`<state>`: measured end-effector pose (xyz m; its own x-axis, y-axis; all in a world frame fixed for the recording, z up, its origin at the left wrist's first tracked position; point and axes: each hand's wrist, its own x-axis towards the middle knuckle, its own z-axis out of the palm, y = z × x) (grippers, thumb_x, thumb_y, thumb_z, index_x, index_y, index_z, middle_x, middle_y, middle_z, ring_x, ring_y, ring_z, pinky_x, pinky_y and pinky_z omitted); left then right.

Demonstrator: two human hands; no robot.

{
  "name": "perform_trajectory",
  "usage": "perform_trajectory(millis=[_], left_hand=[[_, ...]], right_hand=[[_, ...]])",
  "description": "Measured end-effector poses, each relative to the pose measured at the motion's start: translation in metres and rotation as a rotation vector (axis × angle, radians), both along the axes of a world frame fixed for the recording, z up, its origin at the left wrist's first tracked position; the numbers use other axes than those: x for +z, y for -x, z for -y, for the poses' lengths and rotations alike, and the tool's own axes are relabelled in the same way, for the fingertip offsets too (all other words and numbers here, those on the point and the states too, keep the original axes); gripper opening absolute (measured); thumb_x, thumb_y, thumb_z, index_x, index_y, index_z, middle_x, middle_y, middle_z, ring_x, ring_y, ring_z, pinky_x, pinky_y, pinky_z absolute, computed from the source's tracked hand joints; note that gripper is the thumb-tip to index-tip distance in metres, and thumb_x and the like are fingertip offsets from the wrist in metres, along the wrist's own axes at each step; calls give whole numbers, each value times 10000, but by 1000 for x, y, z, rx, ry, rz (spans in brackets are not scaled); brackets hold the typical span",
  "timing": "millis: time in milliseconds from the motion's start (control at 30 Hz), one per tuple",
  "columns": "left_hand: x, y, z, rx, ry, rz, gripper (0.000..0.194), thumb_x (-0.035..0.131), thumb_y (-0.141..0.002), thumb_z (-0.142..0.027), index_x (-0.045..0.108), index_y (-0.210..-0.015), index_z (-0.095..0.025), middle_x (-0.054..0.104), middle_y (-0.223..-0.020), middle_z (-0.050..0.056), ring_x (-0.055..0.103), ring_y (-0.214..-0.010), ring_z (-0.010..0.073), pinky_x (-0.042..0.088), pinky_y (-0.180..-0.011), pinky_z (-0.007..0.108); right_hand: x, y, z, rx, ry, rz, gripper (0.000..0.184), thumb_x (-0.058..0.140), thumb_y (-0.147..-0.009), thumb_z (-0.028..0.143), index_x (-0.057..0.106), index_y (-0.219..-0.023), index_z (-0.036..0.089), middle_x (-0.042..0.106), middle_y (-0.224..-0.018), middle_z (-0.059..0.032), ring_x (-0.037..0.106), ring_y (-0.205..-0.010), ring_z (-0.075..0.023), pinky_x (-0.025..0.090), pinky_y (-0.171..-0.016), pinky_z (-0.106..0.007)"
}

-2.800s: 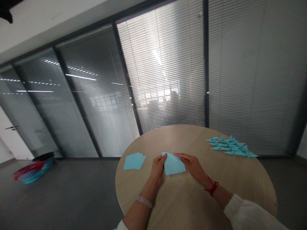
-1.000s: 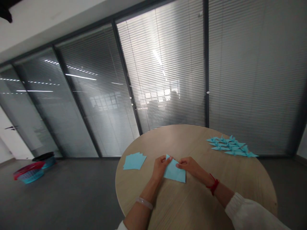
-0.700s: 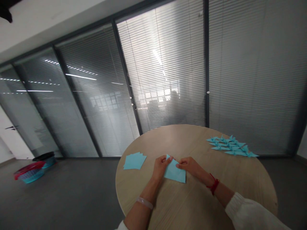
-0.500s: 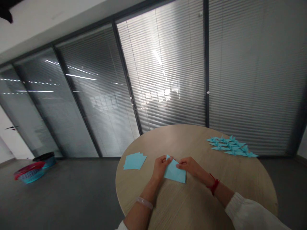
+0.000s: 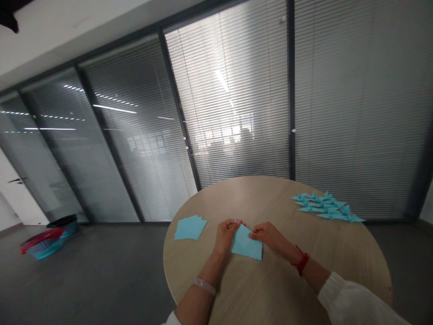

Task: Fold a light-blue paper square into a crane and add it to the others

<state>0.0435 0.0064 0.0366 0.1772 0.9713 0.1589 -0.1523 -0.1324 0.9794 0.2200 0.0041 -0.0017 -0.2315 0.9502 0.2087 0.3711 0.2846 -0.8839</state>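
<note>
Between my hands is a light-blue sheet of origami paper (image 5: pixel 246 246), held just over the middle of the round table. My left hand (image 5: pixel 227 234) pinches its upper left corner between thumb and fingers. On the upper right edge, my right hand (image 5: pixel 267 234) grips the paper with the thumb on top. The fingers behind the sheet are partly hidden. A loose stack of blue paper (image 5: pixel 190 227) lies to the left of my left hand. Several folded blue paper cranes (image 5: pixel 326 206) sit in rows at the table's right side.
The round wooden table (image 5: pixel 270 289) stands before a glass partition with blinds (image 5: pixel 237 99). On the floor at far left are a red-and-blue basket (image 5: pixel 42 243) and a dark-rimmed blue one (image 5: pixel 67 225). A white door (image 5: pixel 20 198) is beyond them.
Since the earliest frame, the paper has turned and come slightly nearer me. My right hand went from outstretched fingers to a pinch on its edge. In the last second both hands barely shift.
</note>
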Motion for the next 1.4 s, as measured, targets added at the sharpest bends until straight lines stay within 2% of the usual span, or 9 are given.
perform_trajectory(millis=[267,467,633,733,900,1000,1167,1400], left_hand=[[-2,2,-4,39,-47,-19,408,737,-599,-497,700,-653,-94,619,-536,52,537,-500,129,410,-502,227],[1,1,2,29,-78,-22,416,700,-626,-522,684,-638,-106,624,-559,50,530,-493,124,399,-495,228],[1,1,3,-5,-44,-166,440,713,-592,-536,689,-670,-104,607,-563,33,503,-476,110,373,-472,218],[0,1,1,25,-56,-262,421,741,-551,-514,678,-641,-107,543,-508,-6,438,-438,85,317,-433,202],[1,1,1,113,-105,-290,387,753,-530,-490,617,-532,-128,394,-435,-63,313,-402,52,233,-396,192],[2,1,2,96,-91,-275,373,756,-536,-476,623,-547,-128,424,-448,-54,327,-408,55,242,-404,193],[-3,1,-2,-9,-31,-233,370,786,-514,-430,663,-679,-123,555,-542,-13,449,-464,89,324,-453,204],[-9,3,-6,-22,-142,-311,316,768,-566,-394,666,-687,-121,560,-552,-8,465,-497,98,334,-481,206]], right_hand=[[9,2,7,-10,-17,25,326,608,-688,421,676,-634,107,556,-517,1,452,-512,-109,301,-476,-204],[13,3,10,7,-13,40,320,610,-684,418,675,-629,109,545,-520,4,449,-518,-110,304,-484,-204],[11,1,8,7,-19,55,325,604,-689,419,668,-619,108,512,-506,12,428,-503,-102,292,-479,-205],[10,2,7,16,-14,68,319,602,-690,411,667,-622,106,504,-506,15,421,-500,-99,295,-483,-207],[12,3,8,34,-4,59,332,604,-690,424,667,-630,104,513,-508,14,435,-513,-106,311,-491,-207],[13,3,9,45,2,53,336,606,-689,432,664,-627,107,509,-503,18,424,-505,-101,300,-487,-207],[12,1,7,24,-11,50,325,607,-683,426,645,-588,118,493,-487,27,402,-490,-94,277,-475,-207],[7,2,5,70,20,-1,333,596,-689,448,621,-597,130,499,-509,23,413,-499,-97,290,-476,-208]])
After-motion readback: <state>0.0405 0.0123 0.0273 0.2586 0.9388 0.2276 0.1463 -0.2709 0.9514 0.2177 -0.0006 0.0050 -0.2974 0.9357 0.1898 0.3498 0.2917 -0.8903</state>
